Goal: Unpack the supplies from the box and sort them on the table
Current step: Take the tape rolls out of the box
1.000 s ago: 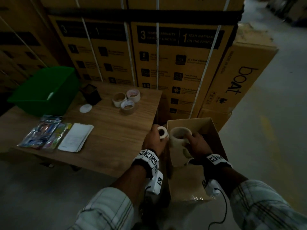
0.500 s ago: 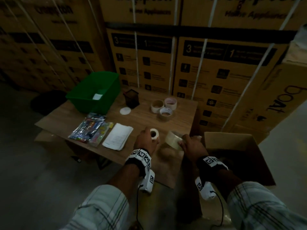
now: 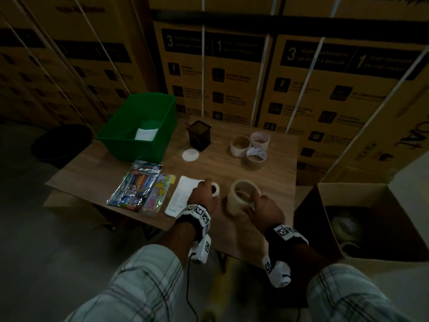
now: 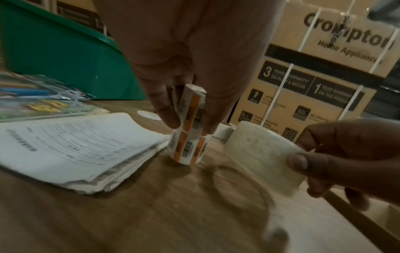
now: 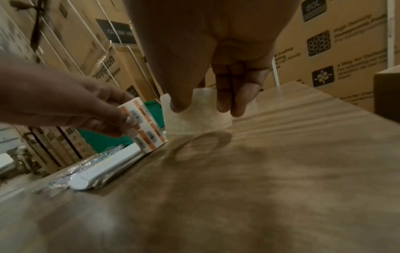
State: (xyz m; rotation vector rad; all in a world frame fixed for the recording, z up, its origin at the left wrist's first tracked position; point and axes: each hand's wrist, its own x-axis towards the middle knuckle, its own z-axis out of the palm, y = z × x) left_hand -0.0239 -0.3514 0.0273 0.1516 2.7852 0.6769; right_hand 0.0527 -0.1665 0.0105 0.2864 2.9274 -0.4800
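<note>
My left hand [image 3: 204,194] pinches a small roll of orange-and-white barcode labels [image 3: 215,189] and stands it on end on the wooden table [image 3: 232,168], right beside a stack of printed papers [image 3: 183,194]. In the left wrist view the label roll [image 4: 188,137] has its lower end on the wood. My right hand [image 3: 262,208] grips a wide clear tape roll [image 3: 241,196] by its rim. It hangs tilted just above the table, and its ring shadow shows below the tape roll [image 5: 199,119]. The open cardboard box [image 3: 362,196] stands on the floor at the right.
A green bin [image 3: 139,126], a black pen holder [image 3: 199,135], a white disc [image 3: 190,155] and three tape rolls [image 3: 251,145] sit further back on the table. Pen packets [image 3: 139,189] lie left of the papers. More rolls [image 3: 346,225] lie in the box. Stacked cartons wall the far side.
Both hands have come from over the box to the table's near edge and lowered their rolls. The label roll now touches the wood; the tape roll is close above it.
</note>
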